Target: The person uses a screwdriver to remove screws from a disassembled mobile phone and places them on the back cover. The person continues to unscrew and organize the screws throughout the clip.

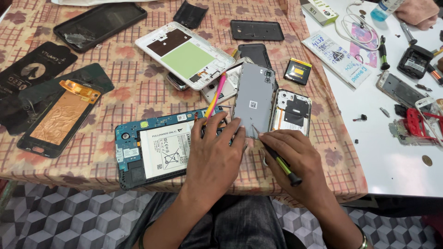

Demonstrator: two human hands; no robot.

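Note:
My left hand [216,154] rests flat on the table edge, its fingertips pressing the lower end of a grey phone back panel [254,97]. In my right hand [293,159] is a thin screwdriver with a black and green handle [280,162], its tip touching the panel's lower right corner. An opened tablet [152,151] with a white battery lies just left of my left hand. A pink and yellow tool [216,96] lies across it toward the panel. An opened phone body [291,113] sits right of the panel.
The patterned cloth [129,92] carries a white tablet frame [185,54], a screen with copper backing [60,117], black screens and back covers, and a small battery [297,71]. The white table [392,157] on the right holds phone parts, tools, a cable and packets.

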